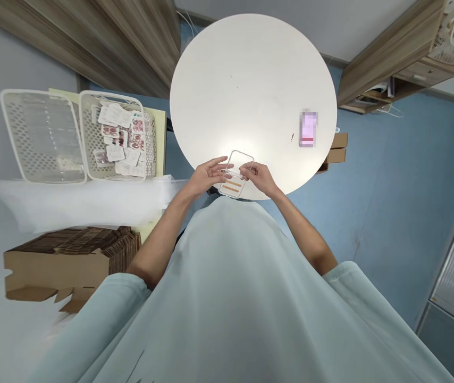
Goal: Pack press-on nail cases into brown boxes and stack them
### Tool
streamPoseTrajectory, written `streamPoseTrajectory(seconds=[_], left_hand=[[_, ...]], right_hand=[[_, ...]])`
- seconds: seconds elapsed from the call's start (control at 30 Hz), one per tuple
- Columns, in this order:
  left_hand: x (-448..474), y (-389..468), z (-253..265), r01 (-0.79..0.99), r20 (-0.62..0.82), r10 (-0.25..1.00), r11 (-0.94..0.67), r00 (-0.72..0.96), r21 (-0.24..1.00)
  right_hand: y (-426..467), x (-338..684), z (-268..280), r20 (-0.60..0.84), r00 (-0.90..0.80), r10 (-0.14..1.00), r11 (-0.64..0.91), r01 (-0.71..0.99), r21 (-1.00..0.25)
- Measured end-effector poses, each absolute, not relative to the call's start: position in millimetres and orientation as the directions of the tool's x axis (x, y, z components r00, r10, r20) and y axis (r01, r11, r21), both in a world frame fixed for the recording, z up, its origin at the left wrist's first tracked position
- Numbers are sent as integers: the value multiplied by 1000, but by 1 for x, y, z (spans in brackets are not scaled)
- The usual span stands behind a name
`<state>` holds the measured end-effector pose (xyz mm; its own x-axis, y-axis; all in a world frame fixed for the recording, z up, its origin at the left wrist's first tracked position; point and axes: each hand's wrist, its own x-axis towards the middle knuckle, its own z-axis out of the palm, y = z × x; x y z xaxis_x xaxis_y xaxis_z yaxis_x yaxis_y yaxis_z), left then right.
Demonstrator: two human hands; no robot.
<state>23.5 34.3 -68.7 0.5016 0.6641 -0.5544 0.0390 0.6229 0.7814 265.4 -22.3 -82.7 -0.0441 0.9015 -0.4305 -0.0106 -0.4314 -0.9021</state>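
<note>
An opened clear plastic case [232, 187] is at the near edge of the round white table, its transparent lid [242, 155] folded away from me. Two thin orange-gold strips [232, 184] show in its lower half. My left hand [207, 175] comes in from the left with fingers stretched and spread, the tips over the case's left side near the hinge. On the other side, my right hand [259, 175] has its thumb and fingers pinched at the case's right edge, by the hinge. Whether anything small is also between those fingertips is hidden.
A pixelated pink-purple item [308, 128] lies on the white table [251, 69] at right. To the left stand a white basket of small packets [121, 138], another white basket [43, 133], white plastic sheeting [91, 202] and stacked brown cardboard [59, 268]. Cardboard boxes [337, 148] sit beyond the table's right edge.
</note>
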Motion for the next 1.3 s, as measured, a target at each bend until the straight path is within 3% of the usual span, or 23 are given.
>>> streamPoseTrajectory(seconds=[0.2,0.33,0.53,0.7,0.87,0.97,1.3], left_hand=[[0,22,-72,-39,-658,702,692,273,721],[-30,12,-78,-166,-704,705,706,82,688],[-66,-2,-82,-309,-752,658,705,-50,638],[-73,-14,-80,-341,-745,666,692,-39,637],[-71,-20,-76,-331,-743,669,699,-9,634],[-69,-19,-74,-311,-747,665,712,10,629],[-45,-13,-75,-242,-743,660,743,113,623]], right_hand=[[-6,257,-98,-441,-58,896,-437,71,-897],[8,250,-126,-438,-60,897,-402,301,-865],[17,220,-172,-558,-138,818,-293,735,-611],[13,196,-195,-615,-134,777,-162,902,-401],[4,192,-204,-599,-155,786,-86,931,-354],[-3,197,-206,-589,-128,798,-126,921,-370],[-25,237,-173,-478,24,878,-386,623,-680]])
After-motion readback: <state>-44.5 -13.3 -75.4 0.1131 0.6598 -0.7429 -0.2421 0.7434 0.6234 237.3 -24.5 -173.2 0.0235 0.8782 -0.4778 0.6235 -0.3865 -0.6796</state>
